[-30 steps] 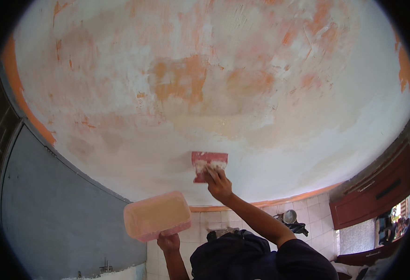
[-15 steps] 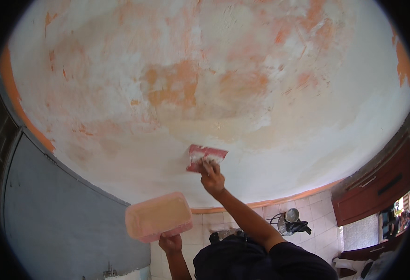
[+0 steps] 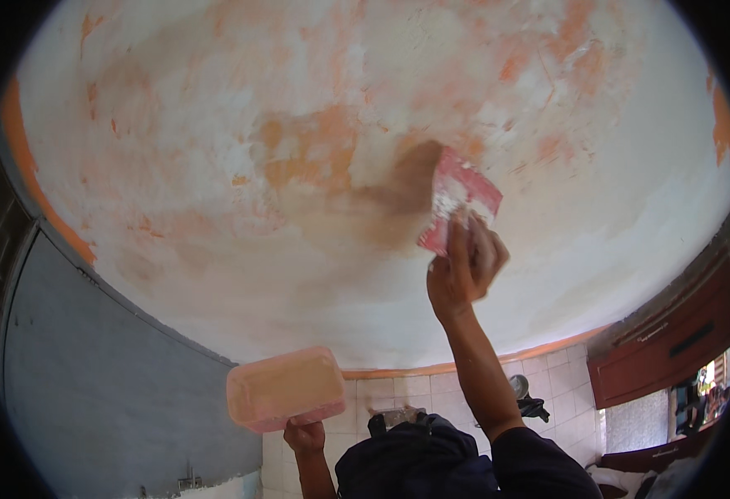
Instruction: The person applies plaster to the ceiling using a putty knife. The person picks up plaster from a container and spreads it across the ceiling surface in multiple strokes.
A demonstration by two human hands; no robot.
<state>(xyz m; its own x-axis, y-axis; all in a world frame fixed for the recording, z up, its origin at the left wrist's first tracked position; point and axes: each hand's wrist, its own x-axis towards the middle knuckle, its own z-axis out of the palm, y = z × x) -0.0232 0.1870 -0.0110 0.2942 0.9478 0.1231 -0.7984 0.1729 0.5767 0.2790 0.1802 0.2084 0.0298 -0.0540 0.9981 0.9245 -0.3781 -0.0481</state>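
My right hand (image 3: 469, 264) is closed on a flat, pinkish-red putty spreader (image 3: 483, 190) smeared with white paste. It is raised in front of the wall (image 3: 298, 291), which is coated in patchy white and beige with orange showing through. A dark shadow falls on the wall left of the spreader; whether its edge touches the surface I cannot tell. Low on the left, my left hand (image 3: 305, 434) grips the near edge of a rectangular pink plastic tub (image 3: 325, 411). The tub's broad face looks beige, and the fingers beneath it are partly hidden.
A grey door (image 3: 132, 374) stands at the left. Pale floor tiles (image 3: 560, 378) run along the wall's foot, where a round metal container (image 3: 519, 385) sits beside a black bag (image 3: 534, 408), partly behind my right arm. Dark red-brown cabinetry (image 3: 668, 333) is at the right.
My right hand has lifted the spreader up and to the right along the wall, and turned it more upright. The tub in my left hand has barely shifted.
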